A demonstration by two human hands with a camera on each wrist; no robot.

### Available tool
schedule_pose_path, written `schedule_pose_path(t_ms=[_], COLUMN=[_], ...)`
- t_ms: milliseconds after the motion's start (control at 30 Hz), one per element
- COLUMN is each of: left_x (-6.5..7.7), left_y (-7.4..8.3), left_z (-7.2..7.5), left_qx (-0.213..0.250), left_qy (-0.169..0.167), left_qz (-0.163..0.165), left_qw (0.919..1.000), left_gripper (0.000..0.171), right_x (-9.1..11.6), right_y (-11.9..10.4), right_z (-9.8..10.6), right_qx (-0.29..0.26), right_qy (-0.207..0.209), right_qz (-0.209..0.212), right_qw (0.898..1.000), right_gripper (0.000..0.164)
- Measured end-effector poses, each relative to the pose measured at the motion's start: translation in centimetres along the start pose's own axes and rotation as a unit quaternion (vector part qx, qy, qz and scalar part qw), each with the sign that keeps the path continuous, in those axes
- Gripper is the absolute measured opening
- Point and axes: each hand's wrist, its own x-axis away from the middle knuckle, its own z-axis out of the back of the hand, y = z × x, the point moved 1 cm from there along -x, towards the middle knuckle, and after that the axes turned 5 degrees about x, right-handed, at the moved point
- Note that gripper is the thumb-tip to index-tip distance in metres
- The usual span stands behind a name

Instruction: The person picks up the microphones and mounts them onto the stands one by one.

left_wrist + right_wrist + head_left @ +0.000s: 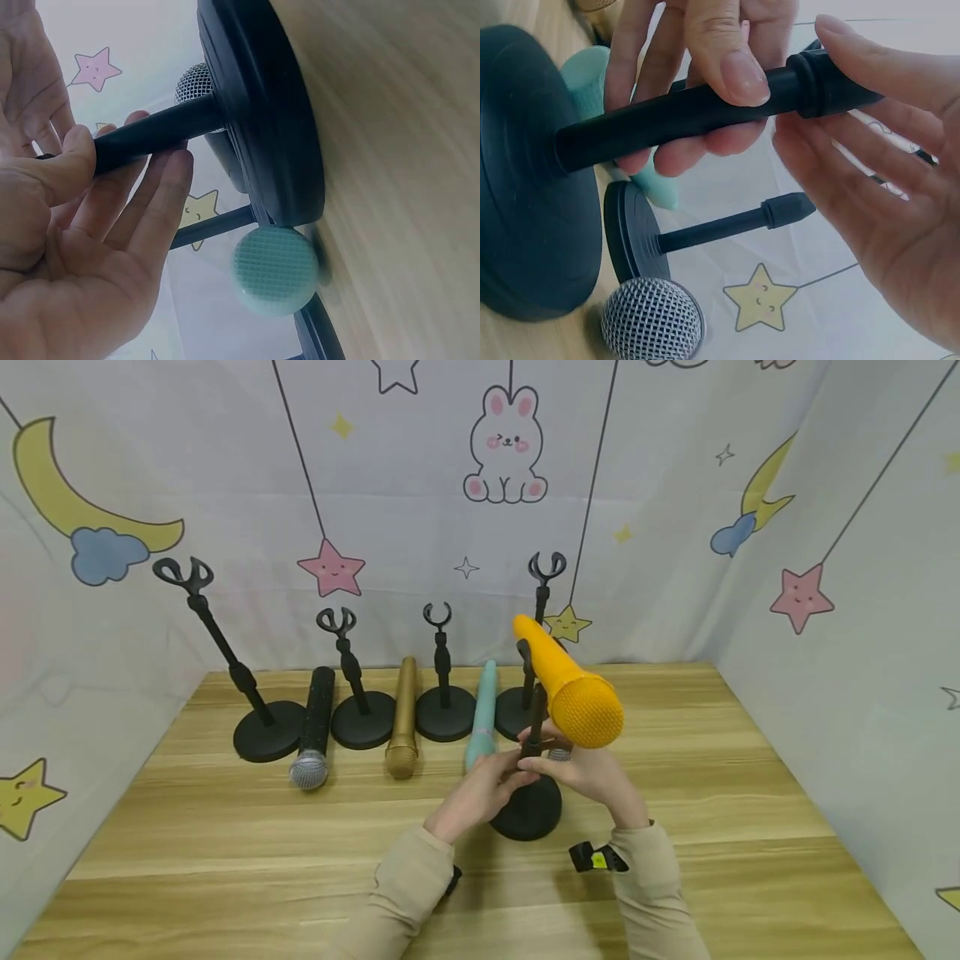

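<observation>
An orange microphone lies in the clip atop a black microphone stand, tilted with its mesh head toward me. My left hand grips the stand's pole, thumb on one side and fingers on the other, as the right wrist view shows. Just above it, my right hand holds the collar between thumb and fingers. The round base is close over the table. Beside the base lies a mint-green microphone. A silver-mesh microphone is mostly hidden behind my right hand in the head view.
Along the back of the table several black stands rise, among them a tall one at left and a shorter one mid-row. A black microphone and a gold microphone lie between them. A printed curtain hangs behind.
</observation>
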Motion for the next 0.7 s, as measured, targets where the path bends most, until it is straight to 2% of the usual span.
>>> schedule_pose_path(t_ms=[100, 233, 400, 533, 700], left_x=[-0.1, 0.0, 0.1, 0.1, 0.3], left_y=[0.0, -0.2, -0.2, -0.2, -0.3], left_z=[-0.2, -0.6, -1.0, -1.2, -1.3], left_qx=[-0.016, -0.060, -0.100, -0.123, -0.124], left_qy=[0.008, 0.010, 0.025, 0.037, 0.033], left_qz=[0.005, -0.003, -0.020, -0.031, -0.028], left_qw=[0.9998, 0.9982, 0.9944, 0.9912, 0.9913], left_gripper=[0.026, 0.023, 0.022, 0.017, 0.015], right_x=[-0.2, -0.2, -0.2, -0.1, 0.0], right_y=[0.0, -0.1, -0.2, -0.2, -0.2], right_z=[-0.2, -0.4, -0.6, -0.7, -0.7], right_qx=[0.021, 0.045, 0.069, 0.077, 0.098], right_qy=[0.024, 0.050, 0.060, 0.055, 0.049], right_qz=[0.000, -0.010, -0.019, 0.003, 0.035], right_qw=[0.999, 0.998, 0.996, 0.996, 0.993], right_gripper=[0.027, 0.027, 0.028, 0.022, 0.018])
